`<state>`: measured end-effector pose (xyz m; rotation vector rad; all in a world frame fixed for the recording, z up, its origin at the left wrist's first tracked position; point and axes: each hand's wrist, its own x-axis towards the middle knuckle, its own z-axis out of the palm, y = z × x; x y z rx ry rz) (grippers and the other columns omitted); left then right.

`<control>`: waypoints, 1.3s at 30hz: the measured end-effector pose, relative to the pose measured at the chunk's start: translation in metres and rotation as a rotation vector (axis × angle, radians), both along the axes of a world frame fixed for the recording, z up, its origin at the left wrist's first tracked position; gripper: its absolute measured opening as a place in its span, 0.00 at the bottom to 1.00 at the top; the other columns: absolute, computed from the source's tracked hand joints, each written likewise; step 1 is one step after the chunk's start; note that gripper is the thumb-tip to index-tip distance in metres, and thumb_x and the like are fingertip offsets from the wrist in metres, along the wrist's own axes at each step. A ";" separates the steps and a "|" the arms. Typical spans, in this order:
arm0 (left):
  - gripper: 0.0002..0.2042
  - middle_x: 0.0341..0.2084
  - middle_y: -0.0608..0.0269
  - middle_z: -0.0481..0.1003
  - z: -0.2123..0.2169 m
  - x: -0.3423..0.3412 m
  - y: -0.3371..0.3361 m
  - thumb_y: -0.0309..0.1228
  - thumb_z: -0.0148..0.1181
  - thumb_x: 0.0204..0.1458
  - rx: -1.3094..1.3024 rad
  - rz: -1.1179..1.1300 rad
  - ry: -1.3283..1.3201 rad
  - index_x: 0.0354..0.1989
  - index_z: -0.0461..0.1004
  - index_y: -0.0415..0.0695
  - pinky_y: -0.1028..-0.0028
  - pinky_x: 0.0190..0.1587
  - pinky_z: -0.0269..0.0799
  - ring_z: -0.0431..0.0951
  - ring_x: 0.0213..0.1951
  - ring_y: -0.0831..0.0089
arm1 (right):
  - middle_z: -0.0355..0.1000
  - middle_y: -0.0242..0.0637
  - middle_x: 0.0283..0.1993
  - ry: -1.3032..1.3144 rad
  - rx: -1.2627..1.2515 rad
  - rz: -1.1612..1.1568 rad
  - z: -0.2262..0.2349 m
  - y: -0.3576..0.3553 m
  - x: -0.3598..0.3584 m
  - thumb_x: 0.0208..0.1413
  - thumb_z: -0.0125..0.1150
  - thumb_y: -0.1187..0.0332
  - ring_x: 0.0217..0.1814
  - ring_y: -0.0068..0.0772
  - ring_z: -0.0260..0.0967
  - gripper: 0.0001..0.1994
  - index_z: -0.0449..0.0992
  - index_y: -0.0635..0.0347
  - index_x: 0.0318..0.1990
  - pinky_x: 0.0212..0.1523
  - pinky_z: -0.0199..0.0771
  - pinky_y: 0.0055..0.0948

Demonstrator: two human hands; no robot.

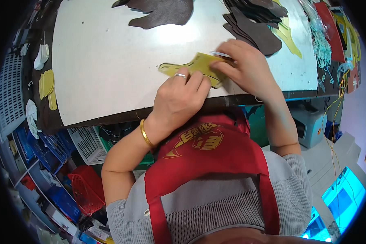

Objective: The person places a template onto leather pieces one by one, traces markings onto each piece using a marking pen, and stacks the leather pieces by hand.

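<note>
A yellow pattern template (199,63) with dark slots and a dark line along its edge lies near the table's front edge. My left hand (183,91), a ring on one finger, presses it down with curled fingers. At the template's right end, my right hand (246,65) is closed round a slim pale stick-like tool (220,53), perhaps a pen; its tip is hidden. Whether a leather piece lies beneath the template I cannot tell. Beyond my right hand is a stack of dark brown leather pieces (260,36). More brown pieces (168,12) lie at the far middle.
Another yellow template (288,38) sits beside the stack. Pale green cord (321,44) hangs in a tangle at the table's right edge. Yellow pieces (47,85) and white gloves (41,57) are at the left edge. Below stand a red basket (85,191) and blue bins (63,201).
</note>
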<state>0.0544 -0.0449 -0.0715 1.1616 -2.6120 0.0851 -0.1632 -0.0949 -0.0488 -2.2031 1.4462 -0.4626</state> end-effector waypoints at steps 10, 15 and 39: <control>0.17 0.45 0.55 0.76 -0.010 0.022 -0.049 0.29 0.71 0.47 0.096 0.128 0.183 0.45 0.75 0.40 0.60 0.48 0.73 0.76 0.47 0.54 | 0.79 0.32 0.37 -0.491 -0.278 -0.568 0.000 -0.014 -0.098 0.70 0.59 0.66 0.40 0.19 0.73 0.11 0.81 0.65 0.48 0.47 0.72 0.21; 0.27 0.49 0.53 0.75 -0.006 0.004 0.022 0.29 0.74 0.43 0.127 0.077 0.294 0.54 0.75 0.39 0.58 0.55 0.74 0.75 0.53 0.53 | 0.76 0.26 0.32 -0.572 0.152 -0.309 -0.011 0.005 -0.028 0.69 0.61 0.65 0.36 0.14 0.70 0.10 0.81 0.62 0.47 0.37 0.72 0.19; 0.18 0.45 0.54 0.77 -0.018 0.016 0.012 0.24 0.68 0.47 0.019 0.136 0.328 0.48 0.78 0.36 0.63 0.52 0.77 0.77 0.50 0.55 | 0.81 0.40 0.31 -0.090 0.070 -0.095 -0.022 -0.017 0.005 0.61 0.66 0.61 0.32 0.43 0.81 0.12 0.82 0.56 0.46 0.34 0.78 0.36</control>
